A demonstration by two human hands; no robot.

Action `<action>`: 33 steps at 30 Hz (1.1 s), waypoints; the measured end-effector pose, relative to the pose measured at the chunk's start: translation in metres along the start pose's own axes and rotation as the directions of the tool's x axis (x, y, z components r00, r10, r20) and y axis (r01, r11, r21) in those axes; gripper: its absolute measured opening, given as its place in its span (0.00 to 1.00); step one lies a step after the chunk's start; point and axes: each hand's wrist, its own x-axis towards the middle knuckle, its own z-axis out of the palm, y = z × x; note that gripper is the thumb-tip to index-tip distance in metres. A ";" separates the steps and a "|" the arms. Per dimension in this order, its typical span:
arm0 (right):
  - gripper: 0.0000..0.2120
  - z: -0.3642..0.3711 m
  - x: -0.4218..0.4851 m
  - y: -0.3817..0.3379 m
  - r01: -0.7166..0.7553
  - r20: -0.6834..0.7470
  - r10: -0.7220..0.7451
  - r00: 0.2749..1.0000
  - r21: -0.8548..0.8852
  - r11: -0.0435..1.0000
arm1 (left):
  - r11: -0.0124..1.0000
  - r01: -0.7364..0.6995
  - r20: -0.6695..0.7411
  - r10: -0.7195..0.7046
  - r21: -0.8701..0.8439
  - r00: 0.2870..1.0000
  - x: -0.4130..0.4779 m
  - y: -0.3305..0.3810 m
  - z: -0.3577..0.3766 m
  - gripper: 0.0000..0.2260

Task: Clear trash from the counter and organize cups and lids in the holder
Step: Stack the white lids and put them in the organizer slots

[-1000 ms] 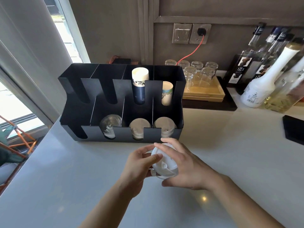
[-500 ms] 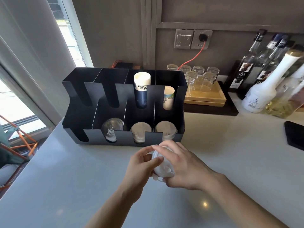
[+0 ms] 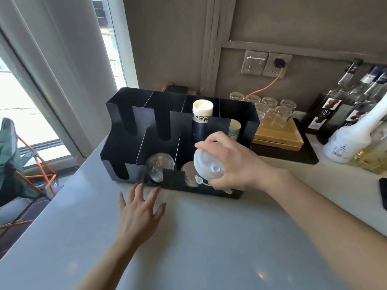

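Both hands are busy differently: the right hand point(image 3: 234, 164) is clamped around a small stack of white plastic sip lids point(image 3: 208, 166), holding it tilted just above the front right slots of the black metal cup-and-lid holder point(image 3: 250, 114), while the left hand point(image 3: 140, 212) hovers empty with fingers spread over the pale grey table point(image 3: 209, 248), near the holder's front edge. With lids already standing in the front compartments, the stack could catch on a divider or fan apart and spill if it enters at this angle.
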 end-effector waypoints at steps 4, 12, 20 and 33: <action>0.40 -0.007 0.031 -0.002 0.031 0.043 -0.029 0.999 -0.045 0.998 | 0.999 0.000 0.046 -0.001 0.037 0.999 -0.004 -0.009 0.015 0.29; 0.40 0.002 0.068 -0.003 0.001 0.085 0.006 0.996 -0.092 0.996 | 0.998 -0.013 0.024 0.012 0.065 1.000 -0.002 -0.011 0.016 0.24; 0.40 0.021 0.071 -0.001 -0.002 0.085 0.020 0.996 -0.204 0.979 | 0.999 -0.003 0.016 0.003 0.049 1.000 -0.003 -0.012 0.017 0.24; 0.38 0.043 0.078 -0.001 -0.074 0.217 0.112 0.970 -0.178 0.981 | 1.000 0.004 0.003 -0.005 0.026 1.000 -0.003 -0.009 0.014 0.24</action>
